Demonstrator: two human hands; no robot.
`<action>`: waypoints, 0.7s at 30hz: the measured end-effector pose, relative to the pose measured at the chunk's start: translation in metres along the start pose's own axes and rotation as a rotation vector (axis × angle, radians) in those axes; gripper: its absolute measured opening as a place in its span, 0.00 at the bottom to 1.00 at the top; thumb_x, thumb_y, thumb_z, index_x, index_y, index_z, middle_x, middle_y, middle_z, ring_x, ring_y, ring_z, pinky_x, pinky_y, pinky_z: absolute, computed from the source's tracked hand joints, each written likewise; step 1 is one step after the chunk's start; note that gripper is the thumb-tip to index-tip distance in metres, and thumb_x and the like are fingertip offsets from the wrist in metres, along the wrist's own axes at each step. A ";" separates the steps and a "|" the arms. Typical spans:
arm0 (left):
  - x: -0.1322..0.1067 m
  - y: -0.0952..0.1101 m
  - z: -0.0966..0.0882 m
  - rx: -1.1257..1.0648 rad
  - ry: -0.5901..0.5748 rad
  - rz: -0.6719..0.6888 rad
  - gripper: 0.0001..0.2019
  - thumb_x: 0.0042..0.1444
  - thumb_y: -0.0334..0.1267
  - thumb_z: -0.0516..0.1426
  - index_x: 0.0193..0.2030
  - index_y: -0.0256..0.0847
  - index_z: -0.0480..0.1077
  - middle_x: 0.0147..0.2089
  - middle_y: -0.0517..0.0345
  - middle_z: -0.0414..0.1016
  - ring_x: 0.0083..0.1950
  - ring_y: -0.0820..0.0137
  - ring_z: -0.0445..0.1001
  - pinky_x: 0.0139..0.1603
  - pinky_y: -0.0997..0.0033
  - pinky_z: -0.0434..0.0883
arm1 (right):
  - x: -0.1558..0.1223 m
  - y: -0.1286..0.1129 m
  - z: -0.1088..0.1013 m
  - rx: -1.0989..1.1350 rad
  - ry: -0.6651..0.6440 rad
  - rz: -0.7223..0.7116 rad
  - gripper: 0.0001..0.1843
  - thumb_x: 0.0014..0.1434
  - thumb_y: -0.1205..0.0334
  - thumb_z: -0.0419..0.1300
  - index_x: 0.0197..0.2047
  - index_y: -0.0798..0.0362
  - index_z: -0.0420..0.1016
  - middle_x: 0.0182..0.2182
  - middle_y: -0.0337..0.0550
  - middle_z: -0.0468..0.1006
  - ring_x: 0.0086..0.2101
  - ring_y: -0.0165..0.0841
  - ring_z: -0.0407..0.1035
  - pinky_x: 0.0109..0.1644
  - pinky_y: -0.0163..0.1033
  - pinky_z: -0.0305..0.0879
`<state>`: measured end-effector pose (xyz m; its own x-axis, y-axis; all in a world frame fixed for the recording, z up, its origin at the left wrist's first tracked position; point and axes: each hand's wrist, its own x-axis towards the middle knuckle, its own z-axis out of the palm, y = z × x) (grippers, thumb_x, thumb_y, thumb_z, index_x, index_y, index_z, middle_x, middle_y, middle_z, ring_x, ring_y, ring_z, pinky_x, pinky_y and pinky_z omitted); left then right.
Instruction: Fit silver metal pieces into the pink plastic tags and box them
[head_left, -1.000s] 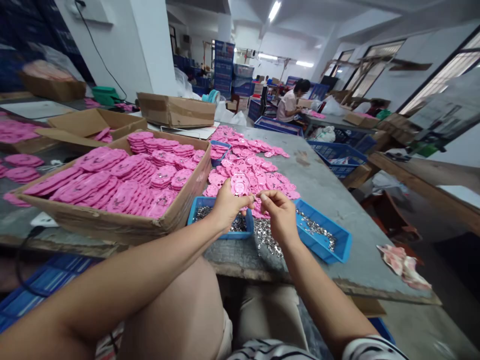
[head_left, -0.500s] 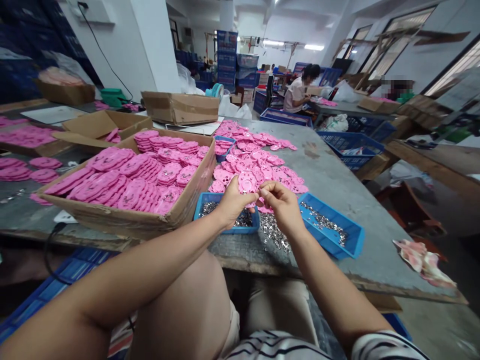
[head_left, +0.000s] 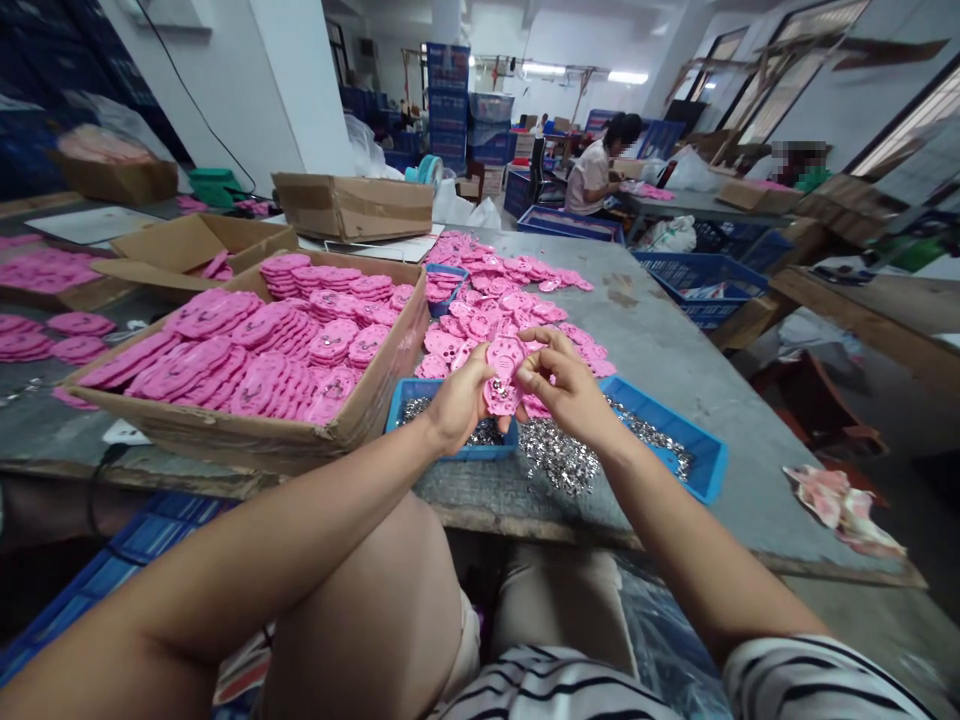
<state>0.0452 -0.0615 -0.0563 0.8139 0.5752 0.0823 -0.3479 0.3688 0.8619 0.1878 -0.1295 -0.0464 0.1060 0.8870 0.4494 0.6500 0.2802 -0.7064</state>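
My left hand (head_left: 459,402) grips a flat pink plastic piece (head_left: 504,362) with a scalloped outline, thumb on its face. Small shiny metal parts (head_left: 499,388) sit on the lower half of that piece. At its right edge, the bent fingers of my right hand (head_left: 564,385) are closed on the rim; whether they also hold a small metal part is hidden. Below the hands lies a heap of small metal parts (head_left: 559,458) on the table. One blue tray (head_left: 480,453) of such parts stands under my left hand, another blue tray (head_left: 705,470) beyond my right wrist.
A cardboard box (head_left: 360,420) packed with stacked pink pieces (head_left: 262,330) stands at the left. Loose pink pieces (head_left: 502,300) spread over the grey table (head_left: 637,320) behind my hands. A crumpled cloth (head_left: 844,510) lies near the right edge. A person (head_left: 592,180) sits farther back.
The pink piece has turned and tilted, so its metal parts show more clearly. My right hand has shifted up along its right edge, fingers more bent. The camera view moved slightly.
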 end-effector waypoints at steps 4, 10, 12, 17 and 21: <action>-0.001 0.001 0.000 0.000 -0.015 -0.002 0.26 0.53 0.34 0.49 0.61 0.38 0.56 0.39 0.52 0.75 0.24 0.69 0.74 0.16 0.74 0.66 | 0.001 0.000 -0.001 -0.037 -0.032 -0.023 0.09 0.60 0.64 0.57 0.27 0.50 0.69 0.53 0.49 0.69 0.55 0.43 0.64 0.60 0.57 0.62; -0.002 0.001 0.000 -0.009 -0.008 -0.027 0.24 0.55 0.33 0.48 0.60 0.40 0.58 0.39 0.53 0.75 0.24 0.71 0.74 0.16 0.77 0.66 | 0.003 0.000 -0.005 -0.085 -0.093 -0.031 0.08 0.60 0.64 0.58 0.28 0.50 0.69 0.54 0.48 0.69 0.55 0.43 0.64 0.61 0.58 0.62; -0.003 0.001 0.000 -0.012 -0.010 -0.034 0.25 0.54 0.33 0.49 0.60 0.40 0.58 0.40 0.53 0.75 0.25 0.71 0.74 0.16 0.77 0.66 | 0.003 0.000 -0.007 -0.090 -0.115 -0.025 0.08 0.60 0.64 0.58 0.29 0.50 0.69 0.55 0.49 0.68 0.55 0.43 0.64 0.61 0.57 0.63; -0.002 0.001 0.000 0.027 -0.022 -0.029 0.26 0.53 0.33 0.49 0.61 0.40 0.57 0.42 0.52 0.75 0.25 0.72 0.75 0.16 0.77 0.66 | 0.004 0.001 -0.009 -0.066 -0.170 -0.004 0.07 0.60 0.63 0.57 0.29 0.51 0.70 0.56 0.50 0.67 0.56 0.44 0.63 0.60 0.57 0.64; -0.003 0.002 -0.001 0.040 -0.025 -0.040 0.27 0.53 0.32 0.48 0.62 0.39 0.56 0.42 0.51 0.75 0.26 0.71 0.75 0.16 0.76 0.66 | 0.005 0.002 -0.010 -0.056 -0.183 0.010 0.07 0.60 0.63 0.58 0.29 0.51 0.69 0.54 0.50 0.67 0.57 0.44 0.63 0.61 0.56 0.63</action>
<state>0.0420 -0.0619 -0.0549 0.8380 0.5424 0.0595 -0.2964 0.3610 0.8842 0.1969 -0.1280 -0.0399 -0.0227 0.9431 0.3316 0.6913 0.2544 -0.6763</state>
